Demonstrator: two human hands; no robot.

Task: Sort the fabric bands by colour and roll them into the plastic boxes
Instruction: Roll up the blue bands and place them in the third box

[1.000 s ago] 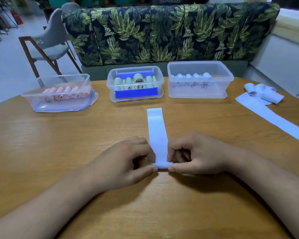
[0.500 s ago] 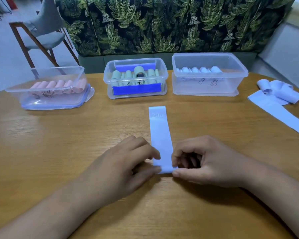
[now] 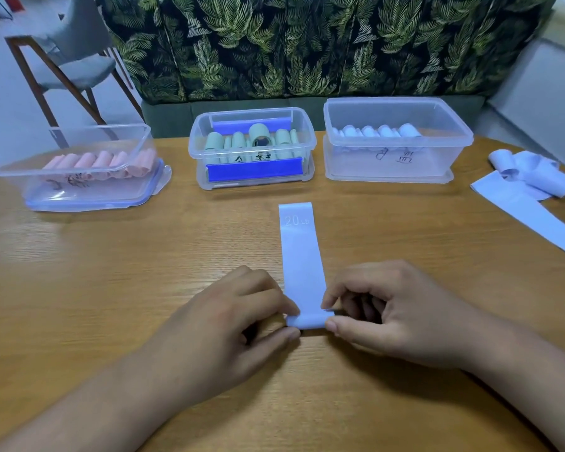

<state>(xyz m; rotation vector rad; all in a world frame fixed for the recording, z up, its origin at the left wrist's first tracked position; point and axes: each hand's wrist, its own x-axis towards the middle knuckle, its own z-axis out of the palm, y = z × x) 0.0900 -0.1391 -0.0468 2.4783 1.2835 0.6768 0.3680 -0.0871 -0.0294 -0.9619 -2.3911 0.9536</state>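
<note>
A pale blue band (image 3: 300, 256) marked "20 Lb" lies flat on the wooden table (image 3: 111, 272), running away from me. Its near end is curled into a small roll. My left hand (image 3: 229, 324) pinches the roll's left side and my right hand (image 3: 395, 314) pinches its right side. Three clear plastic boxes stand at the back: the left box (image 3: 79, 190) holds pink rolls, the middle box (image 3: 252, 148) green rolls, the right box (image 3: 395, 141) pale blue rolls.
Loose pale blue bands (image 3: 529, 184) lie in a heap at the table's right edge, one stretching toward me. A leaf-patterned sofa (image 3: 307, 44) runs behind the table. A grey chair (image 3: 72, 60) stands at the back left.
The near end of the band has been turned over into a small roll between my fingers. The camera has tilted down a little and moved closer.
</note>
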